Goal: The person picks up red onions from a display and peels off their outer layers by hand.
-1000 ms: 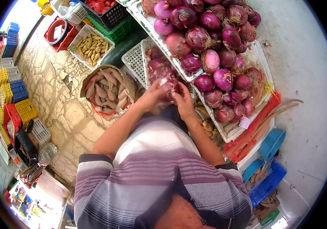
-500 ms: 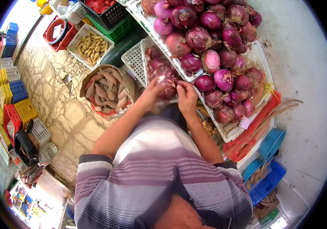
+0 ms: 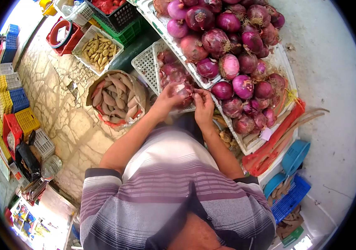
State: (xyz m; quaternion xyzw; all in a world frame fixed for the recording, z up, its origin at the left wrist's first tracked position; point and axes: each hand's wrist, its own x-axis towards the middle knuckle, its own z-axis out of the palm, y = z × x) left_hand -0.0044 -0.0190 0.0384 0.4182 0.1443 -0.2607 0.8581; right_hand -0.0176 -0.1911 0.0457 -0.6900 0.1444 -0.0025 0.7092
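Note:
In front of my waist, my left hand (image 3: pixel 167 102) is wrapped round a red onion (image 3: pixel 184 92) from its left side. The onion has dry, papery skin and a pale shiny spot near its top. My right hand (image 3: pixel 203 105) is closed in a pinch at the onion's right edge, its fingertips touching the skin there. Whether a loose flap of skin sits between those fingertips is too small to tell. Just beyond my hands, a white crate (image 3: pixel 157 62) contains more red onions (image 3: pixel 173 71). To the right, a large pile of red onions (image 3: pixel 244 62) fills a white tray (image 3: pixel 288 68).
Left of my hands stands a sack (image 3: pixel 142 89) of brownish-pink tubers. Behind it are a white basket (image 3: pixel 78 52) of yellowish roots and a red bucket (image 3: pixel 76 35). Red netting (image 3: pixel 265 154) lies at the tray's near corner, beside blue baskets (image 3: pixel 296 156).
My left fingers have shifted slightly on the onion, leaving more of it showing. My right fingertips have moved a little along its edge.

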